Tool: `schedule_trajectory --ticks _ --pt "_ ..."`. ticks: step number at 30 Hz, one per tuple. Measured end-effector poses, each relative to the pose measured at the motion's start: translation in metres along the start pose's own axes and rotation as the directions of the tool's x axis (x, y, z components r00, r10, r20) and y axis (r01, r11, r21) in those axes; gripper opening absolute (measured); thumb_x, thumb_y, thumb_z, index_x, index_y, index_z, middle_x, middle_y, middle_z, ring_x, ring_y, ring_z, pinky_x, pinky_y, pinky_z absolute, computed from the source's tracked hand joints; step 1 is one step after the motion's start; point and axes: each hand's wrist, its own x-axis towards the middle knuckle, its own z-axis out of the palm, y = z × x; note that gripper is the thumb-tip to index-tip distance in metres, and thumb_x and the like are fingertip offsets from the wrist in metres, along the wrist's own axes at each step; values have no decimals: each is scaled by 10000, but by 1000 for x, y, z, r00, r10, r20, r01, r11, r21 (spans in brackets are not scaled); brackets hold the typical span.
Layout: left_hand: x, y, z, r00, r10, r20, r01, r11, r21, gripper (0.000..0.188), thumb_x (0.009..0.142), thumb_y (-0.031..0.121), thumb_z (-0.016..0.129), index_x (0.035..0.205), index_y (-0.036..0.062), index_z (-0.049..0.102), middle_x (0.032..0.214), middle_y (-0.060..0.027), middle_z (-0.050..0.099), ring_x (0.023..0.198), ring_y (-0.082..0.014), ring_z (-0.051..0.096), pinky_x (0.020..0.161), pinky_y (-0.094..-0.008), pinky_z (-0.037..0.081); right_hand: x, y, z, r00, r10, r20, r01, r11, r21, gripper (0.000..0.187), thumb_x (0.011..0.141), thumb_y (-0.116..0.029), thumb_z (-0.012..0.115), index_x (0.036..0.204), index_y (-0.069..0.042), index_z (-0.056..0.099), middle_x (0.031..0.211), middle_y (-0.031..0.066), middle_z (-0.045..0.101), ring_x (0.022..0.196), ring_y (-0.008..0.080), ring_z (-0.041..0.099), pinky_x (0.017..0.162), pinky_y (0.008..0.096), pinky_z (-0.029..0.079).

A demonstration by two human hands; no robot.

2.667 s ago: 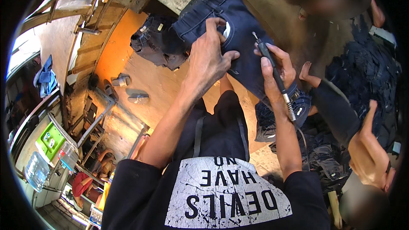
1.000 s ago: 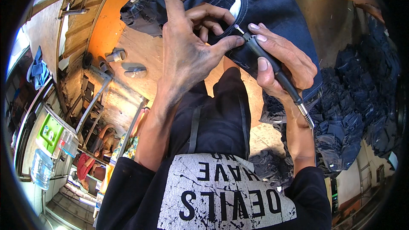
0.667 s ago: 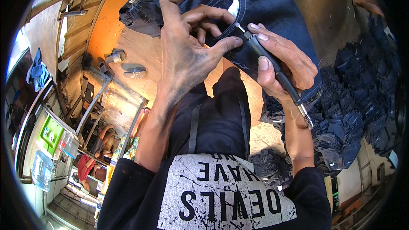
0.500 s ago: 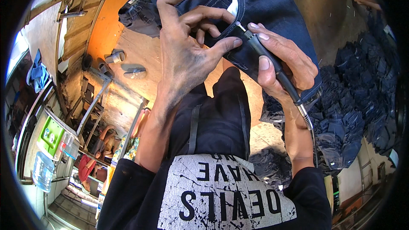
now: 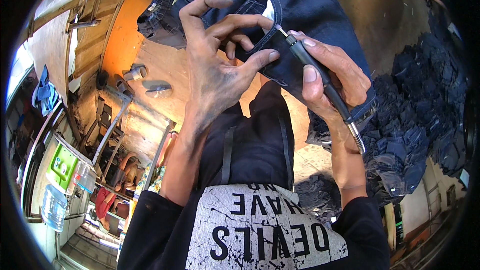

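Observation:
A pair of dark navy jeans [image 5: 320,10] hangs over my lap, its stitched curved edge raised toward me. My left hand [image 5: 220,65] is bent around that edge, the index fingertip on the seam and the lower fingers curled against the cloth. Its thumb stands apart from the index finger. In my right hand [image 5: 340,72] is a black pen-shaped rotary tool [image 5: 320,72] with a springy metal end. The slim metal tip meets the seam close to my left index fingertip. A white patch of cloth shows just behind the edge.
Large heaps of folded dark garments [image 5: 420,105] lie on the right. Another dark garment [image 5: 162,17] rests at the far left, near sandals [image 5: 135,73] on the floor. A green tray [image 5: 62,167] and a water bottle [image 5: 54,207] stand at left. Other people are nearby.
My left thumb has drawn slightly away from the tool, down and left. The tool tip stays at the seam. The whole view has shifted a little.

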Motion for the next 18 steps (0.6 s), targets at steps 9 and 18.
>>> schedule_trajectory --ticks 9,18 --pt "2 1 -3 999 30 38 -35 989 144 967 770 115 1012 1443 90 318 1174 -122 821 762 -74 665 676 -165 494 0 -3 3 998 39 -53 -38 999 14 311 851 -99 749 1133 25 794 1008 206 828 889 307 838 806 376 689" --pt "0 1 -2 998 51 39 -55 992 116 885 768 131 1014 1448 91 448 1276 -105 782 763 -76 658 696 -183 512 -1 -10 1 988 145 -49 -146 989 -10 307 845 -77 758 1132 28 792 1001 200 826 877 290 836 785 356 684"
